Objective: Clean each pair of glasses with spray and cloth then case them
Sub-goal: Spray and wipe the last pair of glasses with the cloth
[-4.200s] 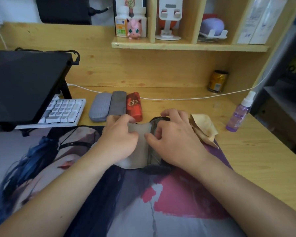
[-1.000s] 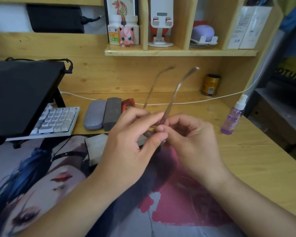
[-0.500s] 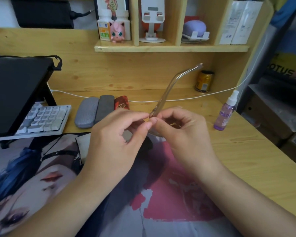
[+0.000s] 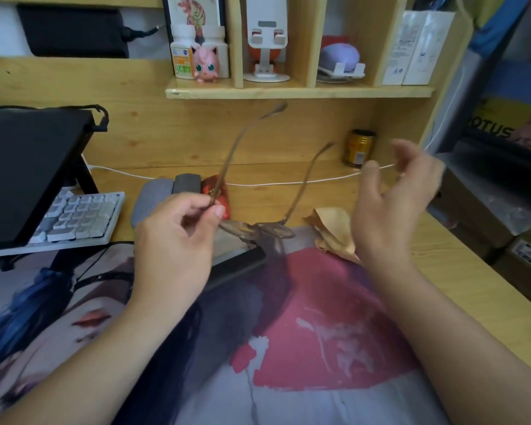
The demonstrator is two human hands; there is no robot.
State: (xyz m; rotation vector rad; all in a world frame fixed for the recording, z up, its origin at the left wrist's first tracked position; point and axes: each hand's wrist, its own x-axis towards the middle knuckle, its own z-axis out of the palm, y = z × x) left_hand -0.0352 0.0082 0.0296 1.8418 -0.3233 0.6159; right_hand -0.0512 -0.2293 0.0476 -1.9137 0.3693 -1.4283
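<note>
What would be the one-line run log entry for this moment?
left hand: pinches glasses temple | right hand: free, raised | cloth: on desk | stage: glasses unfolded

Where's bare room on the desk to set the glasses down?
Free: wood right of the tan cloth, toward the desk edge, and the pink mat area between the forearms. Crowded: back left, where three cases sit by the keyboard, and under the left hand, where an open case lies.
</note>
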